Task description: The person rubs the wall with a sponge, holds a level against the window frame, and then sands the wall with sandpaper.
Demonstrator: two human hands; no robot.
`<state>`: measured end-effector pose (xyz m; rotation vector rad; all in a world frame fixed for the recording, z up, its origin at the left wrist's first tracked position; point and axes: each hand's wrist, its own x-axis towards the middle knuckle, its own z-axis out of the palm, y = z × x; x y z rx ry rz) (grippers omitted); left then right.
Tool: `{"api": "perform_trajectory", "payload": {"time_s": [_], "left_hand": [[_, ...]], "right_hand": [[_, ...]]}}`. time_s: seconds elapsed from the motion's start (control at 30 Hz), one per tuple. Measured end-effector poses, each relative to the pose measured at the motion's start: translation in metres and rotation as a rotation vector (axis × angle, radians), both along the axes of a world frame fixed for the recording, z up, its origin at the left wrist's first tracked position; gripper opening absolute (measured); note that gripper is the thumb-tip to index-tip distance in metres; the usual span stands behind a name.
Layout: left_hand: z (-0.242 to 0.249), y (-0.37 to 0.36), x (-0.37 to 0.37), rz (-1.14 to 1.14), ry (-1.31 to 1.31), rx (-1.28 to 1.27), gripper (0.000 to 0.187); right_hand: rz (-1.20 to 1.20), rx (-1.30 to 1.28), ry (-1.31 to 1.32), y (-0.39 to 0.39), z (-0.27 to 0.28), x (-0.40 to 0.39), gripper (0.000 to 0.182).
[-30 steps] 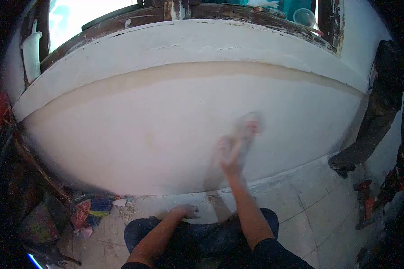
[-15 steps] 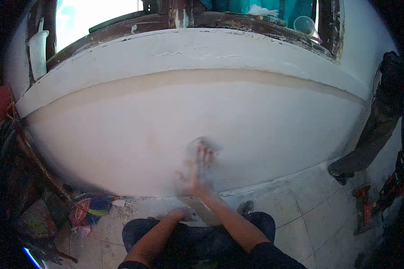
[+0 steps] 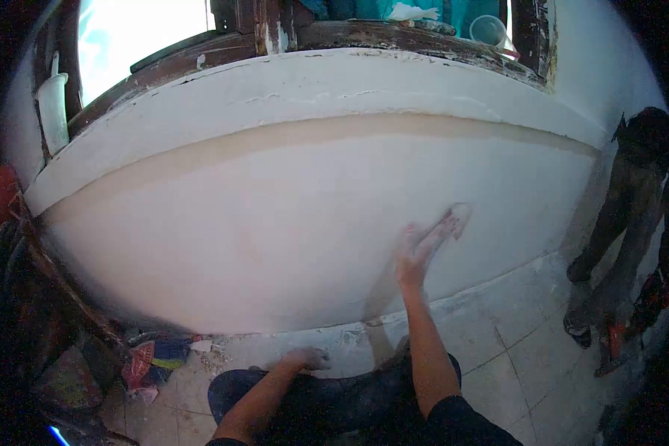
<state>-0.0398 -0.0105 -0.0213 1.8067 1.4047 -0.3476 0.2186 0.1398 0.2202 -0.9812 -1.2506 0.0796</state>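
My right hand reaches up to the white wall, a little right of the middle. Its fingers stretch up and right, with the thumb apart. Under the fingertips, pressed to the wall, is a small pale sheet that looks like sandpaper; motion blurs its edges. My left hand rests by my left knee, low in front of the wall. Pale dust covers its loosely bent fingers, which show in part, and I see nothing in them.
Above the wall runs a ledge under a worn wooden window frame. A clear plastic cup lies on the sill. Dark leg-like shapes stand at the right. Colourful scraps lie on the tiled floor at the left.
My right hand has moved right and up across the wall, away from the middle. My left hand stays low by the knee. The view has shifted slightly.
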Motion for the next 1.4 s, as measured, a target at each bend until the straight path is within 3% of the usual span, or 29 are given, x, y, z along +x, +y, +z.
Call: {"api": "perform_trajectory", "payload": {"time_s": [0.07,0.2,0.23,0.3,0.33,0.4,0.47,0.5,0.53,0.6,0.67,0.73,0.8,0.9,0.97,1.0,1.07,1.13,1.2,1.27,1.4], "left_hand": [[0.001,-0.001,0.010,0.014,0.188,0.019,0.062],[0.010,0.001,0.006,0.083,0.114,-0.147,0.063],[0.000,0.003,0.004,0.028,0.143,-0.088,0.064],[-0.040,-0.006,-0.002,-0.026,0.169,-0.032,0.065],[-0.078,-0.025,-0.005,-0.105,0.234,0.480,0.066],[-0.084,-0.026,-0.005,-0.178,0.296,0.993,0.067],[-0.041,0.008,-0.001,-0.067,0.140,0.117,0.069],[-0.041,0.005,-0.008,-0.062,0.136,0.117,0.069],[-0.041,0.000,-0.021,0.044,-0.121,0.047,0.070],[-0.033,-0.002,-0.022,0.153,-0.385,-0.021,0.070],[0.005,-0.002,-0.005,-0.041,-0.052,0.063,0.067],[0.029,-0.005,0.007,-0.003,-0.006,0.035,0.066],[0.037,-0.012,0.003,0.039,0.041,0.002,0.065],[0.043,-0.025,-0.005,0.158,-0.227,0.012,0.067],[0.047,-0.020,-0.001,0.150,-0.092,-0.016,0.068],[0.043,-0.017,0.001,0.147,-0.046,-0.025,0.068],[0.007,-0.006,0.000,-0.103,0.136,0.157,0.068],[0.053,-0.021,0.005,-0.005,0.072,0.095,0.068],[0.045,-0.018,0.003,0.091,0.007,0.040,0.068],[-0.027,0.005,-0.002,-0.058,0.103,0.136,0.068],[-0.026,0.004,0.003,0.004,0.122,0.102,0.067]], "right_hand": [[-0.013,0.009,-0.069,-0.010,-0.006,-0.021,0.095],[0.152,0.050,-0.364,-0.059,-0.020,-0.086,0.104],[0.160,0.051,-0.362,-0.067,-0.033,-0.101,0.104],[0.316,0.074,-0.623,-0.073,-0.060,-0.120,0.102],[0.319,0.075,-0.626,-0.071,-0.060,-0.119,0.102],[0.209,0.144,-0.712,-0.061,-0.055,-0.110,0.095],[0.101,0.124,-0.577,-0.043,-0.021,-0.076,0.088],[0.016,0.173,-0.469,-0.031,-0.005,-0.057,0.084],[-0.070,0.220,-0.360,-0.019,0.006,-0.037,0.080],[-0.074,0.082,-0.153,0.005,0.010,0.003,0.077],[-0.041,-0.005,-0.007,0.013,0.001,0.033,0.077],[-0.003,-0.089,0.145,0.014,0.001,0.031,0.077],[-0.117,0.103,-0.162,0.008,0.004,0.015,0.079],[0.063,0.195,-0.411,-0.037,0.014,-0.049,0.089],[0.114,0.175,-0.577,-0.064,0.003,-0.089,0.097],[0.134,0.156,-0.621,-0.068,-0.011,-0.100,0.099],[0.220,0.081,-0.685,-0.074,-0.037,-0.119,0.100],[0.289,0.026,-0.705,-0.072,-0.044,-0.121,0.100],[0.096,0.159,-0.744,-0.055,-0.037,-0.103,0.096],[0.039,0.085,-0.518,-0.061,0.003,-0.079,0.088],[-0.106,0.099,-0.288,-0.012,0.005,-0.010,0.072]]}}
